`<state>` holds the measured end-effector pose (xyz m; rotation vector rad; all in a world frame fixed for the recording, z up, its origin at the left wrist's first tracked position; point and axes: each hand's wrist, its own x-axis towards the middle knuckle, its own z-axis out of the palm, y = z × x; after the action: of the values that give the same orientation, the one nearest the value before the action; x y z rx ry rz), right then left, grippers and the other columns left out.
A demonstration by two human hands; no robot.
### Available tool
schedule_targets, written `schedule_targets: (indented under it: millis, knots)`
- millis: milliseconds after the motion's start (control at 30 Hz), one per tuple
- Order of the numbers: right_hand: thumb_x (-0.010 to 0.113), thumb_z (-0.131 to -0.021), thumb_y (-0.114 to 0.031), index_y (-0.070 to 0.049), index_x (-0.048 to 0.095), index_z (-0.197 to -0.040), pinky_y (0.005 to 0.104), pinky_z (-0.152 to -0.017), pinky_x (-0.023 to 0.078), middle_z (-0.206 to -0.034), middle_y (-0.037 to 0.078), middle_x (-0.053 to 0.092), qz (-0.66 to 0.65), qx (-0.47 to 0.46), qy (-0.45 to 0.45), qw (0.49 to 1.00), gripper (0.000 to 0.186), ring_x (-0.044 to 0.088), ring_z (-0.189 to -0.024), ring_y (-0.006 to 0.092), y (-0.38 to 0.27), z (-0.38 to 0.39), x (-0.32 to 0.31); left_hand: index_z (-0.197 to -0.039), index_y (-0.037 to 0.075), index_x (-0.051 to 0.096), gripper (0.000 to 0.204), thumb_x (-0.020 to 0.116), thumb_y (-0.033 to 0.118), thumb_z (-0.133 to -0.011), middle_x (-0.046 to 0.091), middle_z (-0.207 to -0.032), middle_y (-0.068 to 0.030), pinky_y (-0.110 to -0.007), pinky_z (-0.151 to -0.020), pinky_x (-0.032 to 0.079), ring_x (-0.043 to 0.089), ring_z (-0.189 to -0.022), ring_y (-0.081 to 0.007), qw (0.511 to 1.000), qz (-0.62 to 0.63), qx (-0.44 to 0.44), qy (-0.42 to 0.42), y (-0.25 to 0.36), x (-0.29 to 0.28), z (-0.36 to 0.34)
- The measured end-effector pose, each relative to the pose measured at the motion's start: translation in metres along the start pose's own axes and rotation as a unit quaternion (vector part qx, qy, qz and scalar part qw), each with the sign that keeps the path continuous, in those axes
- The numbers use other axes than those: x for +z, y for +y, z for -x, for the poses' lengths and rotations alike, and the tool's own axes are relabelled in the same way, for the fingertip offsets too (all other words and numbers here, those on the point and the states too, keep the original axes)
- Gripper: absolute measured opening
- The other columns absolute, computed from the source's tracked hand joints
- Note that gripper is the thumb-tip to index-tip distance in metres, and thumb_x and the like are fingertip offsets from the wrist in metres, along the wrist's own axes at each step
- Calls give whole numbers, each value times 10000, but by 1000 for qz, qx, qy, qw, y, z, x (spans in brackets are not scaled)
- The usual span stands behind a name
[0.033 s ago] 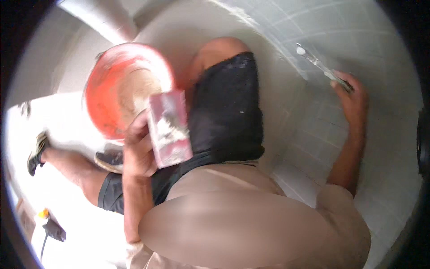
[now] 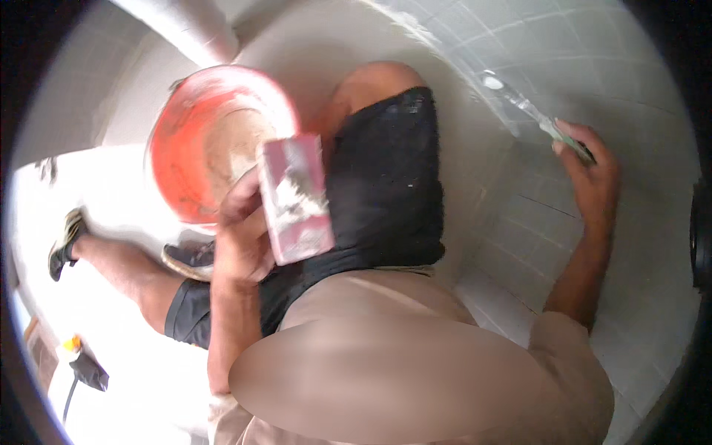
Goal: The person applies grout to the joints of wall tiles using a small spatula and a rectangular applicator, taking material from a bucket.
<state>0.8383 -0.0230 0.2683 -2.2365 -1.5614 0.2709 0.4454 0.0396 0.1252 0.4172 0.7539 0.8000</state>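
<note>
My left hand (image 2: 241, 233) is closed round the edge of a flat pink rectangular board (image 2: 302, 241), held up beside the bucket's rim and over my lap. White paste (image 2: 293, 200) lies in a lump on its face. At the right, my right hand (image 2: 592, 159) grips the green handle of a slim spatula (image 2: 528, 107). Its narrow blade points up and left, near the tiled wall, and its rounded tip looks whitish. Whether the blade touches the wall I cannot tell.
An orange-red bucket (image 2: 174, 159) with beige material inside stands left of my bent knee. Behind it a thick white pipe (image 2: 185, 30) meets the wall. Grey tiles (image 2: 552, 222) with pale joints line the right side. A dark object with a yellow top (image 2: 89, 371) lies at lower left.
The whole view has shifted slightly. My left hand and the pink board sit a little farther right and higher. The spatula's tip has swung slightly left as my right hand shifted right.
</note>
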Motion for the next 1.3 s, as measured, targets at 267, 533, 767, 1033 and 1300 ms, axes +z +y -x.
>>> schedule_targets:
  millis: [267,533,767,1033,1300]
  knots:
    - [651,-713,87,1,715,-1006,330,-617,519,-876,166,693,-61,-362,-189,911,311,660,-732,203,-105,2,22,-1326,-36,540,397,566,-28,-930,650,-1206,-169,-377,-938,543,652,-1076,-245,991,79,58,-95,4,13,-34]
    - [701,-719,45,27,711,-984,313,-550,470,-868,151,689,19,-436,-144,888,265,631,-695,217,-123,4,31,-1236,-8,645,341,607,-64,-901,659,-1062,-77,-283,-868,495,620,-969,-150,950,-201,212,-107,0,14,-32]
    - [693,-792,20,12,712,-1007,325,-606,512,-920,129,697,55,-422,-100,899,216,662,-789,227,-104,20,29,-1206,14,679,375,597,-108,-861,660,-1033,-70,-270,-835,488,610,-912,-142,893,-371,203,-153,21,30,-27]
    - [681,-838,-19,-26,706,-1035,353,-700,535,-981,118,696,66,-347,35,935,199,661,-850,234,-54,43,32,-1191,26,685,430,547,-106,-805,685,-1028,-110,-297,-796,505,635,-916,-165,863,-444,158,-182,26,30,-37]
    - [699,-830,-98,-73,706,-1117,419,-891,526,-1112,138,692,310,113,0,944,289,666,-1010,317,106,33,18,-1188,-35,656,370,591,-81,-827,631,-1059,-104,-297,-913,443,595,-992,-171,936,-317,61,-139,22,-12,-1]
